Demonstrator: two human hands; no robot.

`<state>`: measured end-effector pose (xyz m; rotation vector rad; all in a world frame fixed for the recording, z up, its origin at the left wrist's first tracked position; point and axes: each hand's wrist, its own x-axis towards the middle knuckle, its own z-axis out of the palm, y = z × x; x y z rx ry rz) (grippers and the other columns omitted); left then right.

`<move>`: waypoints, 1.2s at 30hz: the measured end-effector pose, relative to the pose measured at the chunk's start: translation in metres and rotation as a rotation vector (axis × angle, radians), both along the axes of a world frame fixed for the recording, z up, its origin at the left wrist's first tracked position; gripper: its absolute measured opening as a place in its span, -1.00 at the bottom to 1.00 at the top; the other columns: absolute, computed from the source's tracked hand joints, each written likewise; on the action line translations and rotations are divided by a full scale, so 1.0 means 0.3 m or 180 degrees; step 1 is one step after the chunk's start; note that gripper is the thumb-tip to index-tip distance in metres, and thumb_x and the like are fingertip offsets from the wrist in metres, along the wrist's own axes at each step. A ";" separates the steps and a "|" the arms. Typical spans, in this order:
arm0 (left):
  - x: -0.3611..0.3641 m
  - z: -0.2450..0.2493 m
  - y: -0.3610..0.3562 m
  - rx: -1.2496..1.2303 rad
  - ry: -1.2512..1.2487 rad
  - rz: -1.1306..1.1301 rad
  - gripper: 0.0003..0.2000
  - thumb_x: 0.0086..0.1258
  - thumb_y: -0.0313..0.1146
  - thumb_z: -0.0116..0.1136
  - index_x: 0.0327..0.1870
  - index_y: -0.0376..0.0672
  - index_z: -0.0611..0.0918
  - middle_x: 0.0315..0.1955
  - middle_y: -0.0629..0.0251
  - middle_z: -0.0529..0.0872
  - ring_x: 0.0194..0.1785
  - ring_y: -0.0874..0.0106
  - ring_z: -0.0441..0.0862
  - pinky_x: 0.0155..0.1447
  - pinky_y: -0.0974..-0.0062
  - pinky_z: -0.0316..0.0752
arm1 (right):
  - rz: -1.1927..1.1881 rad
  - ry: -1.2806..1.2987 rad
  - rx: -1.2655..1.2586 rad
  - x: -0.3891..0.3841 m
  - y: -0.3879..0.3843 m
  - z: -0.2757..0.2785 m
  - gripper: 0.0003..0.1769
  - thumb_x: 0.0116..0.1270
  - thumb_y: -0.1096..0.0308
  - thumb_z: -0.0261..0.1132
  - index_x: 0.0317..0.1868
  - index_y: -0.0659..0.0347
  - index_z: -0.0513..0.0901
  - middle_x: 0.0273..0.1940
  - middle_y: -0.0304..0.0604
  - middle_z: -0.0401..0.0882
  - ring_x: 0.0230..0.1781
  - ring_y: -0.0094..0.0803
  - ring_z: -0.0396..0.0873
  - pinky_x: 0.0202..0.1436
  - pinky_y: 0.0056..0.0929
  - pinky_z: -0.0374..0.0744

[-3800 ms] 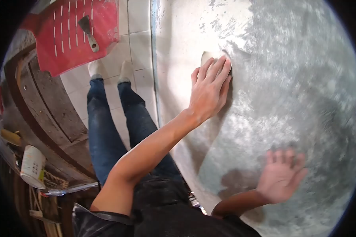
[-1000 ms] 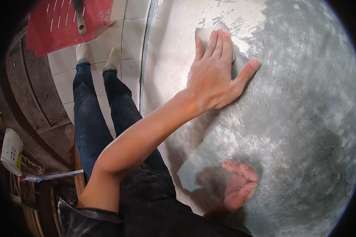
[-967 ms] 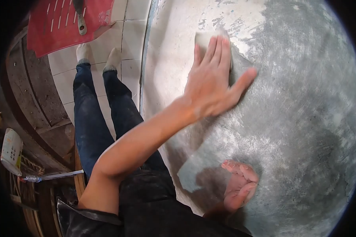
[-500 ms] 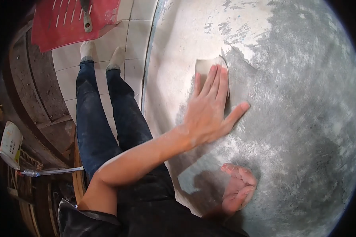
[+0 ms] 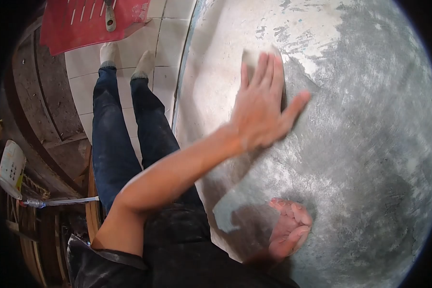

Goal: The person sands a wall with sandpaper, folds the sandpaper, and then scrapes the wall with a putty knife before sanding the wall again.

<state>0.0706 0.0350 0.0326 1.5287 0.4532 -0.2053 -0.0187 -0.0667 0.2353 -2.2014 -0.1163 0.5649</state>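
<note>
My left hand (image 5: 261,108) lies flat with fingers stretched over a pale piece of sandpaper (image 5: 247,58), pressing it to a patchy white and grey wall (image 5: 360,120). The hand is slightly blurred, and it covers most of the sandpaper. Lower down, close to my body, my right hand (image 5: 290,228) is half curled, its palm side partly turned to me. I see nothing in it, and it is by the grey part of the wall.
A red slotted plastic piece (image 5: 89,29), perhaps a chair or stool, stands beyond my feet, with a scraper handle (image 5: 110,20) on it. Pale tiles (image 5: 170,43) cover the floor. At left are wooden framing (image 5: 48,96), a white container (image 5: 12,168) and a pale rod (image 5: 62,202).
My left hand and the sandpaper have slid up and slightly right across the wall. My right hand stays almost in place. The view has shifted a little.
</note>
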 end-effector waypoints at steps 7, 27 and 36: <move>-0.122 0.118 -0.018 0.0339 -0.0209 -0.0469 0.00 0.45 0.39 -0.35 0.50 -0.53 -0.01 0.49 -0.33 0.03 0.61 -0.08 -0.19 0.56 -0.17 -0.40 | -0.0262 -0.0062 -0.0122 -0.004 0.025 -0.007 -0.43 0.64 0.02 -0.25 0.16 0.39 0.44 -0.12 0.19 0.58 -0.13 -0.03 0.65 0.04 -0.05 0.61; -0.151 0.025 -0.035 0.0296 0.0284 -0.0508 -0.10 0.49 0.33 -0.43 0.54 -0.37 -0.02 0.55 -0.04 0.03 0.62 -0.05 -0.23 0.53 -0.29 -0.47 | -0.0032 0.0005 0.0013 0.003 0.004 -0.017 -0.45 0.63 0.11 -0.27 0.22 0.45 0.35 -0.02 0.28 0.56 -0.07 0.00 0.64 0.12 -0.03 0.57; -0.062 -0.061 -0.020 -0.0198 0.0270 0.0065 -0.16 0.53 0.21 -0.24 0.54 -0.39 -0.01 0.53 -0.17 0.04 0.61 -0.09 -0.19 0.61 0.10 -0.17 | -0.0074 -0.0017 0.0004 -0.012 -0.008 -0.020 -0.46 0.63 0.12 -0.29 0.24 0.44 0.34 -0.02 0.28 0.57 -0.06 -0.02 0.64 0.14 -0.04 0.56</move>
